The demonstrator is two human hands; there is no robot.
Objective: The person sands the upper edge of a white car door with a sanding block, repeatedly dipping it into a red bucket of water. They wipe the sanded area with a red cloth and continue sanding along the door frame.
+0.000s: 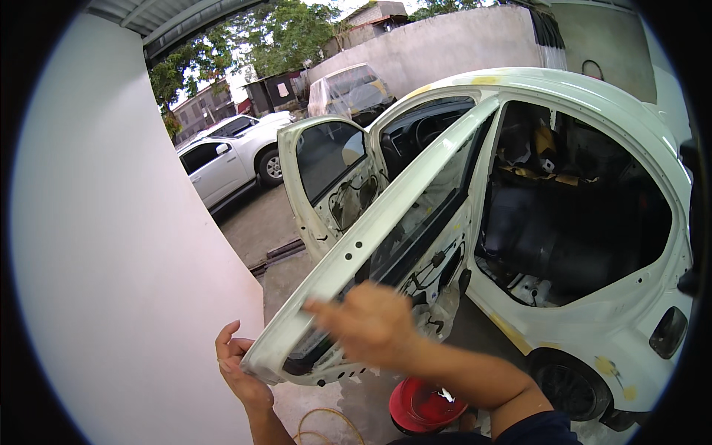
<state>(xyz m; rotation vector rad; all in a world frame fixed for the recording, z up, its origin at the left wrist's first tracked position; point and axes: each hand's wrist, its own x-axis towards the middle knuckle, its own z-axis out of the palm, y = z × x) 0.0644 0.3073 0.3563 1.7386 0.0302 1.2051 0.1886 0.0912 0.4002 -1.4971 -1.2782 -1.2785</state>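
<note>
The rear car door [415,215] stands swung wide open toward the near left, its stripped inner face turned to the camera and its rear edge reaching down to the hands. It belongs to a white car [593,111] that fills the right half of the view, its paint dull and patched with yellowish filler along the roof and lower sill. The front door [326,178] is open too, farther off, also bare of trim, with its openings and wiring showing. Through the rear opening the dark cabin holds loose parts piled on the seat. A pale wall [119,245] takes up the whole left side. Far off, a white pickup [230,159] is parked and another vehicle sits under plastic sheeting [348,89] by a grey wall.

Judging by this, stripping and filling look largely done, while the surfaces appear not yet finished or refitted.

On the near concrete floor lie a red round tub [423,404] and a loop of yellowish cord [322,423].

The left hand [236,367] sits at the near lower corner of the door, palm against its edge, fingers curled loosely rather than clamped. The right hand [363,322] is blurred over the door's inner panel near the same corner, fingers stretched flat and together toward the left; I cannot tell whether it touches the metal or holds anything.
</note>
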